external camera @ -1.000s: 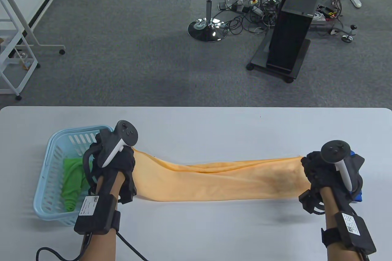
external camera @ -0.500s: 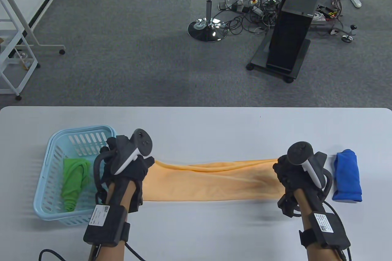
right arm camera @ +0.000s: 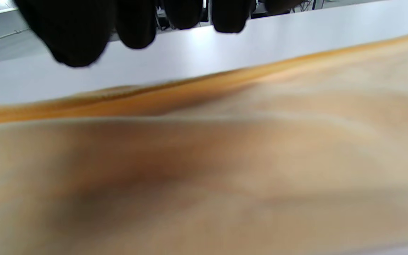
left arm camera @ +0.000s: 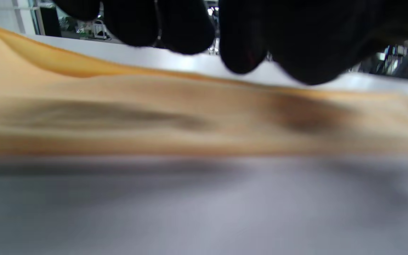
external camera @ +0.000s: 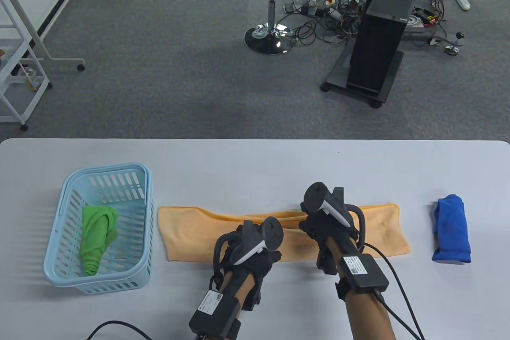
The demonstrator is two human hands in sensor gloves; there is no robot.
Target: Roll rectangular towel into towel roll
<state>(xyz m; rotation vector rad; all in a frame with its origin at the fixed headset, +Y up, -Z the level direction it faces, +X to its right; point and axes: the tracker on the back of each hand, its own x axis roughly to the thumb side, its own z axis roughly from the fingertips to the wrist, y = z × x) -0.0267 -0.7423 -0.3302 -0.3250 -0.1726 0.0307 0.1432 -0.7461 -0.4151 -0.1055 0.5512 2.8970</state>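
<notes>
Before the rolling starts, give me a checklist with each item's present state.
1. Orange towel laid out lengthwise on the table: ok.
2. Towel flat: not ok, a fold runs along its far edge.
3. Both ends free: ok, neither hand is at an end.
4. Left hand at the near edge, right hand over the middle: ok.
5. Fingers gripping cloth: cannot tell; in both wrist views the fingertips hang above it, blurred.
6. Space at the ends: ok, basket and blue roll lie apart from the towel.
</notes>
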